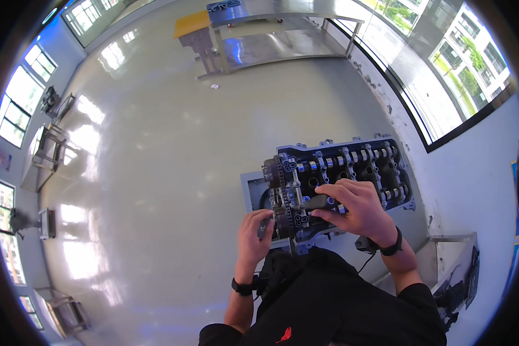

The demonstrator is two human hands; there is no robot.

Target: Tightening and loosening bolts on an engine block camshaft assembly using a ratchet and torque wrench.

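An engine cylinder head (360, 173) with two rows of shiny camshaft lobes lies in front of me. Dark sprockets and a timing chain sit at its left end. My left hand (254, 236) is closed, its bent fingertips against the outer side of the near camshaft sprocket (282, 224). Over the near left part of the head, my right hand (356, 209) pinches a dark grey tapered piece (318, 202) between thumb and fingers. What kind of piece it is I cannot make out. Its narrow end points left, toward the sprocket end.
Beneath the engine part shows a grey stand frame (247, 193). A black device with a cable (365, 245) is by my right forearm. The wall with a window rises close on the right. Farther off stands a metal table (271, 49) with a yellow-topped end (191, 24).
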